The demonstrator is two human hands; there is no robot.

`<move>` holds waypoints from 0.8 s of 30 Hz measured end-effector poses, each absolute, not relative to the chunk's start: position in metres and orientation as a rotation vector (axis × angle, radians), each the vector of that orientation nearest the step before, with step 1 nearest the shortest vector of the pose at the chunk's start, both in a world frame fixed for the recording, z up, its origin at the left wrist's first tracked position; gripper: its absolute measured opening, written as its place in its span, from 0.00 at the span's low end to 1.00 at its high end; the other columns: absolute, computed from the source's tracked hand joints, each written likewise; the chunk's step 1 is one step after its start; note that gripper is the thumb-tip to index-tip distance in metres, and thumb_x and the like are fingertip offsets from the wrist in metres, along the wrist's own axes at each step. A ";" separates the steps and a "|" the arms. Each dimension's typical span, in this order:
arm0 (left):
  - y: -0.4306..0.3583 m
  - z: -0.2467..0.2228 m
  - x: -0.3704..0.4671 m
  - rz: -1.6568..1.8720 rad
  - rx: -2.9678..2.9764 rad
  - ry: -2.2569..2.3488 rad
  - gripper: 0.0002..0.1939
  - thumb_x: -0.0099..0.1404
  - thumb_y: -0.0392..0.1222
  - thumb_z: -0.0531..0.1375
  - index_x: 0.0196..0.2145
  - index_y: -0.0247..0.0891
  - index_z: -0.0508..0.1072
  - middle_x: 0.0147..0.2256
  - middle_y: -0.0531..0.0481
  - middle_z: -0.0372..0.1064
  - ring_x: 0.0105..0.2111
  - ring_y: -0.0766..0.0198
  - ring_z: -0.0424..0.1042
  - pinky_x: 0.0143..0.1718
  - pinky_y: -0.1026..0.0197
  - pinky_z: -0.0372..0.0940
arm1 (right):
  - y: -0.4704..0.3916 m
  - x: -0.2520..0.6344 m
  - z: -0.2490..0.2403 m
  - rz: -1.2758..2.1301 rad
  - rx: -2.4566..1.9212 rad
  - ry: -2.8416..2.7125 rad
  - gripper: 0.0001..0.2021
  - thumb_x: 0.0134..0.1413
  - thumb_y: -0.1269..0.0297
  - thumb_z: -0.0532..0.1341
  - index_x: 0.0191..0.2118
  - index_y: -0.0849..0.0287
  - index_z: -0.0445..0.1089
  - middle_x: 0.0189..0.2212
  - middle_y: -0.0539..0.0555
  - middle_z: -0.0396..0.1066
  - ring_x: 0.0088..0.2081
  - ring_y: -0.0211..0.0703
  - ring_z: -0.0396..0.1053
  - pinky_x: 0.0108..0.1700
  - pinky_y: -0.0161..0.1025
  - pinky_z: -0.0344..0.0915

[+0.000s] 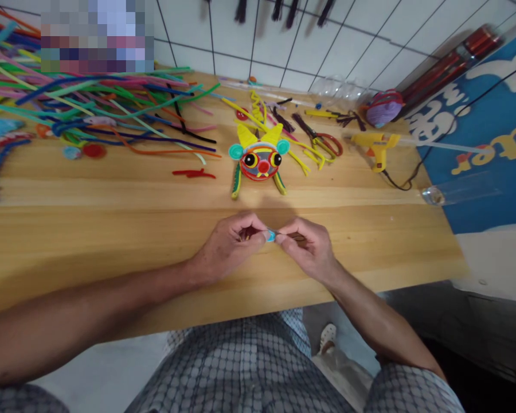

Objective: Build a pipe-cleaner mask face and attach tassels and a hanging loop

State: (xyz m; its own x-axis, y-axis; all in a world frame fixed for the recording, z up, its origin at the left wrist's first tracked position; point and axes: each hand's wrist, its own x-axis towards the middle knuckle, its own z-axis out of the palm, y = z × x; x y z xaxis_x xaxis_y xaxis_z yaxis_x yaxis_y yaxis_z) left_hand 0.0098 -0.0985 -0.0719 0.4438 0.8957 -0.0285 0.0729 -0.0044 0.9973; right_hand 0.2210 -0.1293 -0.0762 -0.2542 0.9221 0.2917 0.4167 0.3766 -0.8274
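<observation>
Between my two hands, above the front of the wooden table, is a small light-blue coiled piece (270,235) that looks like pipe cleaner. My left hand (234,244) pinches its left side between thumb and forefinger. On the other side, the thumb and fingertips of my right hand (305,244) close on its right edge. Just beyond the hands stands a colourful pipe-cleaner animal figure (263,158), with yellow horns, turquoise ears, round black-and-yellow eyes, a red nose and green-and-yellow legs.
A heap of coloured pipe cleaners (112,109) covers the back left. Red scraps (193,173) lie left of the figure. Scissors (320,140), a yellow glue gun (376,150) with its cord, a purple yarn ball (383,109) and a clear tube (464,189) are at right.
</observation>
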 end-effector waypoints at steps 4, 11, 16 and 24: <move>-0.099 -0.073 0.009 0.825 1.447 0.916 0.06 0.64 0.40 0.63 0.30 0.37 0.77 0.28 0.53 0.75 0.29 0.67 0.69 0.31 0.64 0.63 | -0.130 0.219 -0.078 0.866 -1.197 -1.815 0.06 0.64 0.66 0.64 0.33 0.57 0.74 0.24 0.46 0.69 0.23 0.33 0.62 0.25 0.32 0.55; -0.100 -0.075 0.011 0.826 1.379 0.906 0.07 0.65 0.42 0.65 0.30 0.38 0.78 0.28 0.53 0.75 0.29 0.67 0.69 0.32 0.64 0.64 | -0.128 0.220 -0.076 0.855 -1.279 -1.693 0.07 0.63 0.64 0.65 0.33 0.56 0.74 0.23 0.46 0.71 0.22 0.34 0.64 0.24 0.32 0.59; -0.099 -0.080 0.011 0.831 1.318 0.947 0.09 0.65 0.46 0.66 0.32 0.38 0.79 0.28 0.54 0.75 0.28 0.67 0.68 0.31 0.64 0.62 | -0.120 0.240 -0.068 0.341 -1.469 -1.770 0.04 0.63 0.61 0.66 0.40 0.54 0.77 0.36 0.54 0.80 0.39 0.48 0.76 0.44 0.45 0.73; -0.096 -0.078 0.008 0.847 1.257 0.905 0.10 0.65 0.48 0.66 0.34 0.38 0.79 0.32 0.52 0.78 0.32 0.66 0.72 0.36 0.62 0.66 | -0.140 0.212 -0.049 0.513 -1.395 -1.962 0.04 0.65 0.61 0.65 0.43 0.54 0.74 0.37 0.53 0.79 0.39 0.46 0.76 0.44 0.43 0.71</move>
